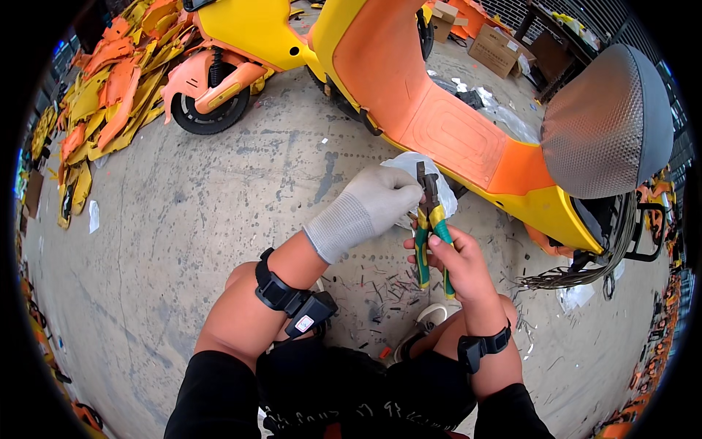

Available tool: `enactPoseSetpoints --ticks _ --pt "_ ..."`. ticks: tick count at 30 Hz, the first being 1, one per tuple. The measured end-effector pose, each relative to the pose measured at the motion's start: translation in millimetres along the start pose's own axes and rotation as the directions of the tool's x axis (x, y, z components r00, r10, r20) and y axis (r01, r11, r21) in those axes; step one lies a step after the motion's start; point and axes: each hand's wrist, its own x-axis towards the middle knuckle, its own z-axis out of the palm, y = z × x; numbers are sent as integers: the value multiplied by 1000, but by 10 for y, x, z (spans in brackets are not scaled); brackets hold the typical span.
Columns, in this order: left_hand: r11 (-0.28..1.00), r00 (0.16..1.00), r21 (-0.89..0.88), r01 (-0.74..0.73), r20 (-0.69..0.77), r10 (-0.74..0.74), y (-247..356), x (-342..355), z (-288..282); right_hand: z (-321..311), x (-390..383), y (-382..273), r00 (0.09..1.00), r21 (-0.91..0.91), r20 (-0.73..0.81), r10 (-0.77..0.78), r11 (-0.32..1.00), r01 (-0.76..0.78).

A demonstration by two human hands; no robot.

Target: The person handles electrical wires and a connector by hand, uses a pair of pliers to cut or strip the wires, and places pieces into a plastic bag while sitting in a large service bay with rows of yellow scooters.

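Near the middle of the view, the bare right grip (462, 260) is wrapped around green-and-yellow pliers (438, 218), held upright with the jaws uppermost. Just left of the jaws, the gloved left grip (373, 201) is curled narrow; whether it pinches something small, I cannot tell. White plastic (447, 196) shows behind the pliers. Beyond stands an orange-and-yellow scooter (457, 132), a bundle of cables (559, 278) trailing at its right end. Dark scraps (373, 296) litter the concrete floor (183, 212); coloured panels (117, 95) lie heaped at upper left.
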Motion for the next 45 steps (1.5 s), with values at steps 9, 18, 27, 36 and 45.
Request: enactPoseSetpoints --ticks 9,18,27,36,45 --pt "999 999 -11 -39 1 39 72 -44 -46 85 -33 -88 999 33 -31 -21 999 22" --pt "996 999 94 13 44 -17 91 -31 -80 67 -31 -12 998 -26 -66 -20 1000 18" --pt "998 999 51 -38 21 37 -13 -16 -45 52 -26 22 993 -34 -11 121 992 -121" --pt "977 992 213 22 120 -48 117 -142 -258 168 -87 66 953 131 114 279 947 -293" --pt "863 928 500 -74 351 -123 97 -251 -523 279 -168 192 881 109 228 415 888 -447"
